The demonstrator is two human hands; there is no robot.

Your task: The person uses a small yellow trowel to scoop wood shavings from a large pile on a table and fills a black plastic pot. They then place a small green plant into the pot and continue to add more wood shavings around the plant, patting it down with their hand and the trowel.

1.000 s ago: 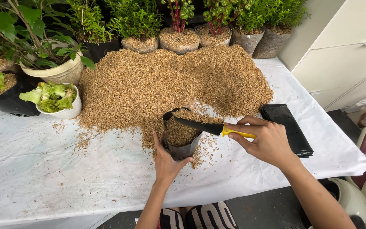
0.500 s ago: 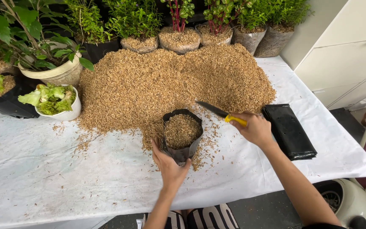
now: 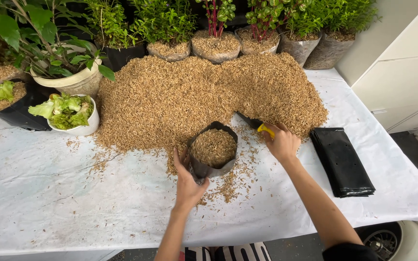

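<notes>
On the white cloth-covered table [image 3: 49, 193], a small black plastic grow bag [image 3: 212, 153] stands upright, filled nearly to its rim with tan rice husk, just at the near foot of the big husk heap [image 3: 194, 96]. The left hand [image 3: 188, 181] is wrapped around the bag's near-left side, fingers pressing its wall. The right hand [image 3: 281, 142] is closed on the yellow handle of a dark-bladed trowel [image 3: 257, 124]; half a second ago the blade hung over the bag's right rim, and now it has swung away and its tip is dug into the heap's near edge, right of the bag. The bag itself has barely shifted.

Loose husk is scattered on the cloth around and below the bag. A flat stack of empty black bags [image 3: 342, 162] lies well right of the trowel hand, near the table's right edge. A white bowl of lettuce [image 3: 71, 116] and a black pot [image 3: 15, 108] sit far left, potted plants [image 3: 214, 34] line the back. Bare cloth stretches wide to the left and along the near edge.
</notes>
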